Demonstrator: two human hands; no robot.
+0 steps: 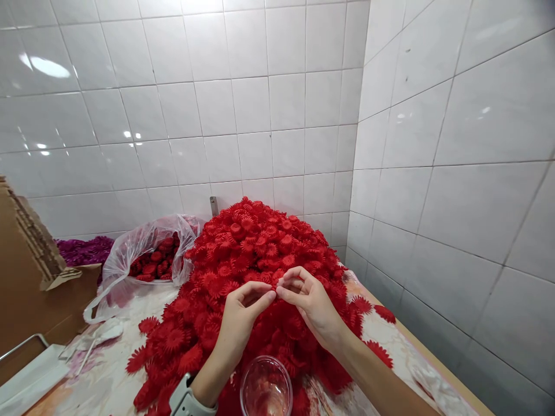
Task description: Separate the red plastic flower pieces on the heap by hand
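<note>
A large heap of red fabric flowers [260,242] with fringed petals rises in front of me. Just over its near side, my left hand [246,306] and my right hand [309,297] meet at the fingertips. Each has its thumb and forefinger pinched together. Whatever they hold is too small to make out against the red behind. A light-coloured watch [185,398] is on my left wrist. Below my hands, a clear plastic cup [266,359] stands at the near edge of the heap, its bottom cut off by the frame.
To the left, a clear plastic bag [118,267] lies open with more red flowers inside. Purple pieces [84,251] are piled behind it. A cardboard box [39,294] stands at far left. Loose flowers lie on the patterned tablecloth [381,332]. Tiled walls [286,104] close off the back and right.
</note>
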